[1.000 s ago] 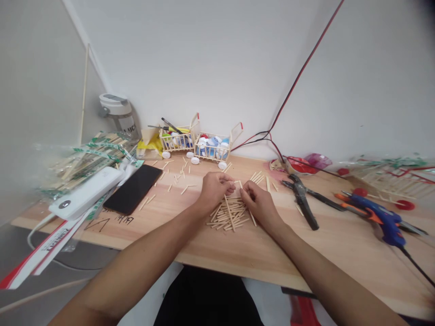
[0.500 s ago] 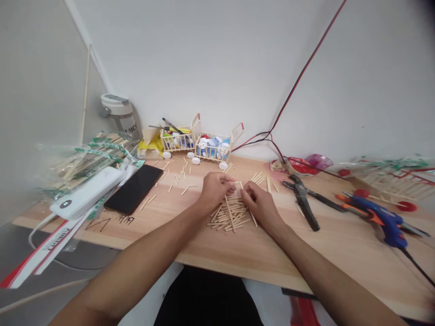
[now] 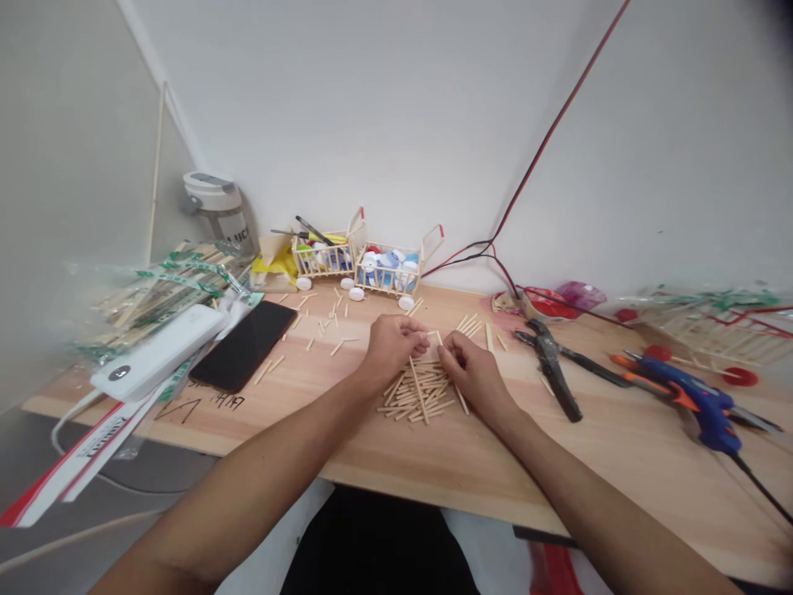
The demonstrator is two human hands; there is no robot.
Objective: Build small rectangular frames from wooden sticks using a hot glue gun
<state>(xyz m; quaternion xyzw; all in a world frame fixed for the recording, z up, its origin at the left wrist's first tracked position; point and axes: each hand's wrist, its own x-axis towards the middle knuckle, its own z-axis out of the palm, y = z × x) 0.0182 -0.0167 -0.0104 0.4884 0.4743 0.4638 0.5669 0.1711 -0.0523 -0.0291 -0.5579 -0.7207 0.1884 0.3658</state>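
My left hand and my right hand meet above a loose pile of short wooden sticks on the wooden tabletop. The left fingertips pinch the end of a small stick. My right fingers close on a thin wooden stick that runs down past the hand toward the pile. The hands hide part of each stick, and the two sticks seem close together, though I cannot tell whether they touch.
Behind the hands stand two miniature stick carts holding bottle caps, with loose sticks scattered before them. To the left lie a black phone and white power bank. To the right lie pliers and a blue glue gun.
The hands stay almost in the same place, pinching at the same spot. The view shifts only slightly.
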